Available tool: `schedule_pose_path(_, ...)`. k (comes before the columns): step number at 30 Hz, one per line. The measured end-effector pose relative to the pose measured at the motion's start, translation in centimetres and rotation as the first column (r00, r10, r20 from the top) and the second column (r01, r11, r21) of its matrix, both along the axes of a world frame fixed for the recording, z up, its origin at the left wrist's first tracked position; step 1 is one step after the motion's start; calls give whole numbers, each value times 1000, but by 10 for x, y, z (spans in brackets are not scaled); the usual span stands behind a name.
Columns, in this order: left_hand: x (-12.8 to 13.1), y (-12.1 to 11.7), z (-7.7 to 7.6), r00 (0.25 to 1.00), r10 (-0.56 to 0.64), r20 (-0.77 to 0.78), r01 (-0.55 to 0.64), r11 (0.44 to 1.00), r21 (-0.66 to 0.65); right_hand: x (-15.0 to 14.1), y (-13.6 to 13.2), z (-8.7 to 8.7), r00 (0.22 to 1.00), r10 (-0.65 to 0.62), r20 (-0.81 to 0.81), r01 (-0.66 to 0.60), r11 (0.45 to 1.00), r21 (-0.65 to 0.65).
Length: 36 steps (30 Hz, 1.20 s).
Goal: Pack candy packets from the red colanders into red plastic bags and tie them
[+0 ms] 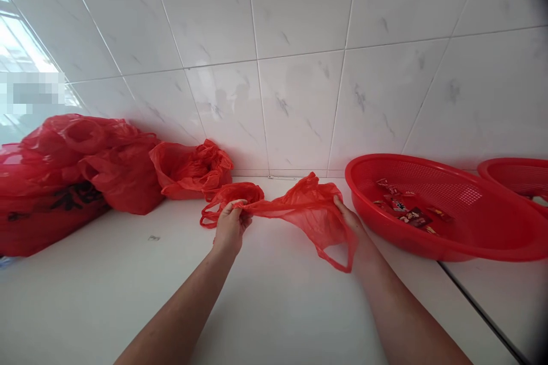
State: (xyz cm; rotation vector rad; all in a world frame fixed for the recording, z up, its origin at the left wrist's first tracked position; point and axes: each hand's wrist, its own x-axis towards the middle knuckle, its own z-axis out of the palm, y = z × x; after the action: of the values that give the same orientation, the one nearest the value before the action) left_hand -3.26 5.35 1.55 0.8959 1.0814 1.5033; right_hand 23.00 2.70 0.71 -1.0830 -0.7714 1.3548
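The head view has the left hand (231,228) pinching one end of a red bag (314,211) above the table (274,308); the right hand (349,219) seems to grip its other side, fingers partly hidden, near the basket (436,245).

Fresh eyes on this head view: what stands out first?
Probably the thin red plastic bag stretched between the left hand and right hand, mid-picture. Next, the big red perforated basket on the right, with a few wrapped snacks inside. Then the heap of full red bags at far left, against the tiled wall.
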Motion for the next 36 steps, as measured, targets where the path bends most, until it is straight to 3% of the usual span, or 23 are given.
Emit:
schedule_pose_path(2, -5, -11, -6, 987, -17, -158, 12, 999, -34, 0, -2, 1, 1000, 21, 0, -21, 999, -39)
schedule_pose_path(3, -6, -17, -6, 956, 32, -290, -30, 1000, 8, -1, -2, 1, 1000, 24, 5, -24, 998, -50)
schedule_pose_path(5, -6, -30, -5, 784, 285, -551, -132, 945, 300, -3, 2, 2, 999, 19, 39, -16, 998, -61)
schedule_pose_path(6, -4, -36, -3, 658, 442, -610, -112, 858, 501, -3, 5, 2, 998, 19, 57, -15, 998, -69)
schedule_pose_path(7, 0, -41, 0, 552, 556, -622, -13, 751, 660, -4, 8, 2, 997, 25, 72, -20, 997, -74)
schedule_pose_path(8, 5, -44, 2, 471, 607, -640, 153, 659, 737, -5, 11, 1, 996, 40, 82, -34, 996, -79)
schedule_pose_path(9, 12, -46, 5, 399, 610, -685, 338, 596, 728, -6, 13, 1, 994, 65, 88, -57, 995, -85)
schedule_pose_path(10, 20, -46, 7, 318, 578, -751, 502, 569, 651, -7, 14, 0, 991, 97, 90, -89, 992, -90)
schedule_pose_path(12, 37, -40, 10, 129, 490, -862, 650, 615, 447, -9, 13, -2, 981, 179, 79, -171, 981, -92)
schedule_pose_path(14, 52, -29, 12, -18, 366, -930, 599, 749, 283, -11, 10, -3, 961, 261, 90, -254, 964, -80)
schedule_pose_path(16, 61, -18, 12, -74, 213, -974, 488, 860, 151, -11, 8, -3, 940, 238, 246, -232, 971, -53)
schedule_pose_path(20, 61, -7, 6, -31, 62, -998, 354, 934, 47, -7, 12, 8, 771, -103, 628, 82, 995, 62)
schedule_pose_path(22, 58, -8, 2, 19, 32, -999, 309, 950, 36, -11, 9, 21, 704, -234, 671, 201, 971, 128)
schedule_pose_path(24, 56, -9, -2, 86, 18, -996, 273, 961, 41, -25, -1, 38, 612, -346, 712, 239, 938, 250)
schedule_pose_path(26, 55, -8, -3, 166, 16, -986, 250, 967, 58, -45, -16, 52, 442, -455, 773, 143, 886, 440)
schedule_pose_path(28, 55, -5, -1, 256, 11, -967, 250, 965, 77, -68, -30, 60, 329, -440, 835, -40, 877, 478)
schedule_pose_path(30, 55, -2, 4, 346, -1, -938, 263, 960, 95, -84, -37, 60, 186, -316, 930, -189, 918, 350)
schedule_pose_path(32, 54, -2, 10, 426, -12, -904, 271, 956, 115, -91, -34, 52, 85, -215, 973, -248, 941, 229)
schedule_pose_path(34, 54, -5, 15, 480, -26, -877, 286, 950, 128, -88, -26, 42, 106, -216, 971, -263, 935, 237)
schedule_pose_path(35, 53, -7, 17, 500, -38, -865, 299, 945, 131, -84, -21, 37, 170, -225, 959, -258, 930, 264)
schedule_pose_path(36, 52, -10, 19, 526, -59, -849, 318, 939, 132, -79, -17, 31, 284, -209, 936, -230, 933, 278)
